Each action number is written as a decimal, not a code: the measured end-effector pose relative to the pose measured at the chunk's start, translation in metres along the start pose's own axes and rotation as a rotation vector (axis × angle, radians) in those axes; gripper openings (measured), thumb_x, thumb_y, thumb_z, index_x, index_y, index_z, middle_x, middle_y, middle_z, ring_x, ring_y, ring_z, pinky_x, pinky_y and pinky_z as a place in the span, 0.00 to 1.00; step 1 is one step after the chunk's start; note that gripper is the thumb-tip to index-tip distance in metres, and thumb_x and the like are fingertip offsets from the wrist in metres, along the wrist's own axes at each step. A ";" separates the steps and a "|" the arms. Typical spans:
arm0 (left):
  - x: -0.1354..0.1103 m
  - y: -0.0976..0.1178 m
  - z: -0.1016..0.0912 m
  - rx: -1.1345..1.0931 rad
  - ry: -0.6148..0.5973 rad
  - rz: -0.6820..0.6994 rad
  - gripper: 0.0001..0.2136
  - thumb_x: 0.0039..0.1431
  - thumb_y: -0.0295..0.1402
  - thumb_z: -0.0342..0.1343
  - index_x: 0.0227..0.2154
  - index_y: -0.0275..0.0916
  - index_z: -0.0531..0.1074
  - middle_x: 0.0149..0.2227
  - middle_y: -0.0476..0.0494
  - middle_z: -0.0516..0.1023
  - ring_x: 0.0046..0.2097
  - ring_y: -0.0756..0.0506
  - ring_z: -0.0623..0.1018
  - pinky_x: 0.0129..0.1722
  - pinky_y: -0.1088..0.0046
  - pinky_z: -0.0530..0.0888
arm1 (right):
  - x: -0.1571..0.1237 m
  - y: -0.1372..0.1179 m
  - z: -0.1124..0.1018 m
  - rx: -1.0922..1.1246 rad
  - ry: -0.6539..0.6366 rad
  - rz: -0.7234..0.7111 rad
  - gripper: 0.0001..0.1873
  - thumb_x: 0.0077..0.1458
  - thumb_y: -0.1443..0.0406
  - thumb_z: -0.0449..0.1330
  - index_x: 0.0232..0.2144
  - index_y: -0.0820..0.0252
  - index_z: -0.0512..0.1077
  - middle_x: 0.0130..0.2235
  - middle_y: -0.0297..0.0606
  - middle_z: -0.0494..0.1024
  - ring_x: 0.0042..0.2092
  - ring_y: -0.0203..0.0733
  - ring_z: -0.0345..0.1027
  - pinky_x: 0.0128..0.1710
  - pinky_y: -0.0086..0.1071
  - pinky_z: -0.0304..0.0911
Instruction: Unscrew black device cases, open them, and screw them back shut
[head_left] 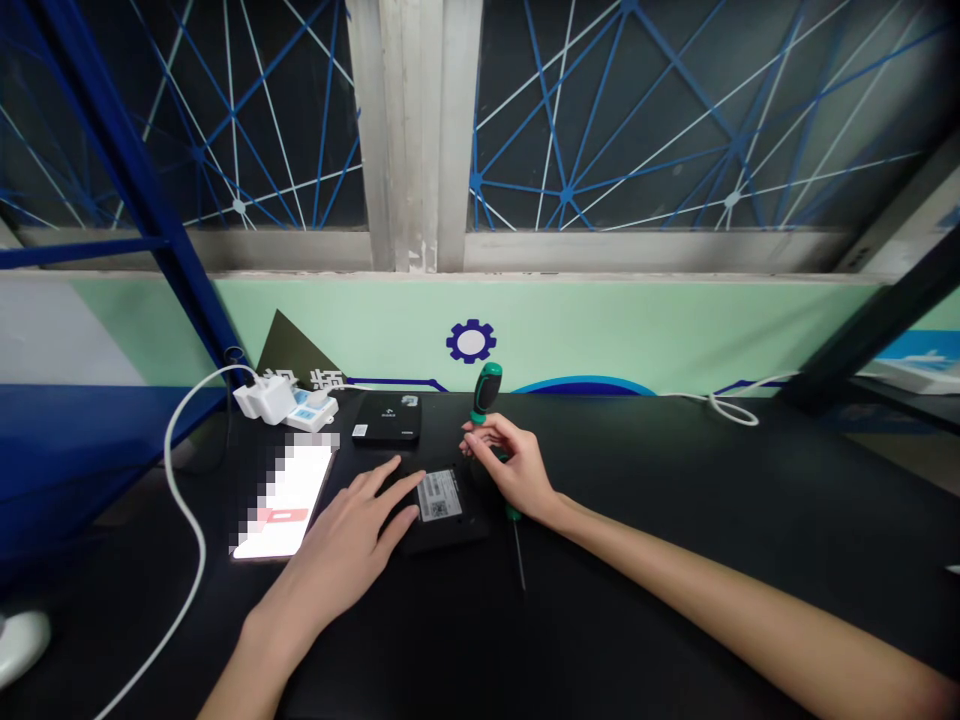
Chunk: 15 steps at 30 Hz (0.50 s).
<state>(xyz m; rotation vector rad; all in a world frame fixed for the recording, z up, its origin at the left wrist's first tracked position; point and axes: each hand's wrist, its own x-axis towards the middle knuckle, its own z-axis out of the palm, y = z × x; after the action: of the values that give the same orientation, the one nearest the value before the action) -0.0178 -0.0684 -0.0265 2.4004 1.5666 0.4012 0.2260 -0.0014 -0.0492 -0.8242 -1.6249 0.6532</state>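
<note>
Flat black device (457,530), label side up at lower centre of the frame, is steadied beneath the left hand (341,550), its fingers spread open and pressing flat, while the right hand (514,470) curls closed around a green-handled screwdriver (487,390) just beside it.

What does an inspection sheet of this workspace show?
Surface: black tabletop.
Job's things: flat black box with a printed label under the left hand; green-handled screwdriver in the right hand.
Clutter: second black box, lit smartphone, white charger.
Grippers: nothing seen; bare hands only.
Cables: white cable curving from the charger; second white cable looped at back right.
Surroundings: mint-green wall, window with blue-and-white netting.
</note>
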 end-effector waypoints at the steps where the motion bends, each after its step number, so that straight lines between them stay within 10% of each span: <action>1: 0.000 0.000 0.000 0.004 -0.003 -0.002 0.22 0.71 0.50 0.40 0.65 0.62 0.58 0.69 0.50 0.57 0.67 0.33 0.63 0.60 0.48 0.67 | 0.000 0.000 0.000 0.002 0.000 -0.003 0.11 0.62 0.57 0.61 0.38 0.59 0.72 0.32 0.39 0.80 0.33 0.43 0.77 0.37 0.35 0.73; 15: 0.003 0.004 -0.010 0.036 0.115 0.056 0.18 0.71 0.40 0.41 0.56 0.52 0.71 0.42 0.45 0.70 0.40 0.44 0.74 0.35 0.70 0.73 | -0.001 0.003 0.000 0.002 0.005 0.002 0.13 0.63 0.56 0.59 0.42 0.59 0.72 0.32 0.40 0.80 0.34 0.42 0.76 0.38 0.35 0.74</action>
<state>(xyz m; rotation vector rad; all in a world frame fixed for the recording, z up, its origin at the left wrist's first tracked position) -0.0165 -0.0666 -0.0152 2.4934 1.5693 0.5358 0.2263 -0.0002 -0.0524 -0.8259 -1.6190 0.6539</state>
